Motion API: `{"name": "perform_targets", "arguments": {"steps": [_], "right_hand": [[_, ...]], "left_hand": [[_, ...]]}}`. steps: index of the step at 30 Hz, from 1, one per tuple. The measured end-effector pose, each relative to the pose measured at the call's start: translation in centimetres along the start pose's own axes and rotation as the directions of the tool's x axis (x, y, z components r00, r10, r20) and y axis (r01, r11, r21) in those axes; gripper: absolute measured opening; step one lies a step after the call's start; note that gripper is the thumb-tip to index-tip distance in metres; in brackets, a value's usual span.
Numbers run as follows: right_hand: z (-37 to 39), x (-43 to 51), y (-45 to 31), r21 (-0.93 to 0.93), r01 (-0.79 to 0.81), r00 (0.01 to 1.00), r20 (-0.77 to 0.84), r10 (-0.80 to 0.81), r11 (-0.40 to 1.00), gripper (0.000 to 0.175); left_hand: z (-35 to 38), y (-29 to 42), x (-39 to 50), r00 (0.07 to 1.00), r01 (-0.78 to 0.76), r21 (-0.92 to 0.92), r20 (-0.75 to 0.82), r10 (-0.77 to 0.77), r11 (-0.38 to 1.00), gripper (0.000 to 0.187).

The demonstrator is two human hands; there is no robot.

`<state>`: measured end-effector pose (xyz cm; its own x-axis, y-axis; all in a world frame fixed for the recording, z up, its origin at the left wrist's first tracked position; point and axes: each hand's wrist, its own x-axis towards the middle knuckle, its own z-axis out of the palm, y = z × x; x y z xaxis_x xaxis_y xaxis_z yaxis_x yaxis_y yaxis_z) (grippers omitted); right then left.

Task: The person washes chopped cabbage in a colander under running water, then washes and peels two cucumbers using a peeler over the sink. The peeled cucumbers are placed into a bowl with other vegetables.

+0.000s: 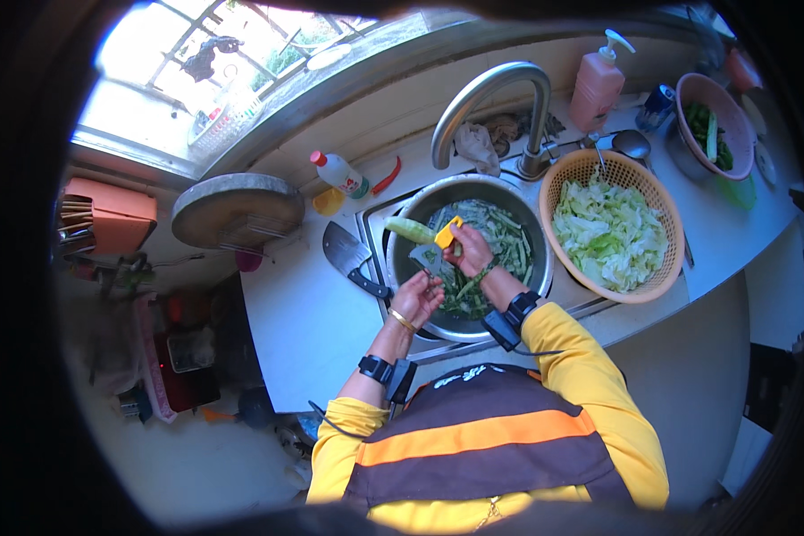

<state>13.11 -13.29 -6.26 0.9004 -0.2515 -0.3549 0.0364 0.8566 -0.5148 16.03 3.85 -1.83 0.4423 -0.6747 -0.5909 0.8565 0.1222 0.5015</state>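
My right hand [470, 249] grips a yellow tool handle [449, 232] above a round metal basin [543, 268] set in the sink. A grey, blade-like metal part [427, 256] lies just below the handle; whether they are one tool is unclear. My left hand [419, 298] is over the basin's near left side, its curled fingertips close to the lower end of that grey part; whether they pinch it I cannot tell. A pale green, long gourd-like vegetable [409, 229] reaches over the basin's left rim. Cut green vegetables [509, 248] lie in water in the basin.
A cleaver [346, 251] lies left of the basin, near a white bottle with a red cap [340, 173] and a red chili [386, 175]. An orange colander [673, 251] of torn lettuce stands right. The faucet [539, 100] arches behind; a round chopping board [238, 201] leans left.
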Motion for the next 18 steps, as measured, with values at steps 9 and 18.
{"name": "perform_targets", "arguments": {"steps": [9,18], "right_hand": [[-2.9,0.8,-8.3,0.08,0.146,0.985,-0.101,-0.138,0.986,0.018],[-4.1,-1.7,-10.7,0.087,0.189,0.975,-0.136,-0.177,0.978,0.017]], "left_hand": [[-1.1,3.7,4.8,0.759,-0.163,0.937,0.319,0.567,-0.309,0.013],[4.7,2.7,13.9,0.846,-0.312,0.15,0.492,-0.203,-0.938,0.025]]}}
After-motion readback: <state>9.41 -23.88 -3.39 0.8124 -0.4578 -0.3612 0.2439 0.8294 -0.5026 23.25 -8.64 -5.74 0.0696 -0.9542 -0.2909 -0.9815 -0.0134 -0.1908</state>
